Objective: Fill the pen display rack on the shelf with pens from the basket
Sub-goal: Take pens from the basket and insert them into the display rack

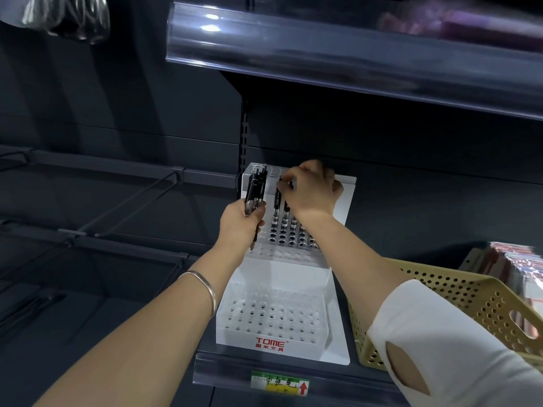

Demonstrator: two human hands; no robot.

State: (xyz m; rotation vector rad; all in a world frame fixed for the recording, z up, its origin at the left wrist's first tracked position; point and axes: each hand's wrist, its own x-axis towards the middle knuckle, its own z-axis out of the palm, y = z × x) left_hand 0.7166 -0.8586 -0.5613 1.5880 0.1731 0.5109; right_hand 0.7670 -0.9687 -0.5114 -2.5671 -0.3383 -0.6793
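A pen is being pinched by the right hand above the rack's rear tier; spares are being gripped by the left hand; it should be lowered vertically.

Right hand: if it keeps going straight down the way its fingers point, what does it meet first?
Probably the upper tier of the pen display rack: the right hand pinches a pen above the holes there. Depth is unclear.

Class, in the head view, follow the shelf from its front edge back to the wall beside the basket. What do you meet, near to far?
Price label → white rack's lower tier → upper tier with standing pens → right hand at the top.
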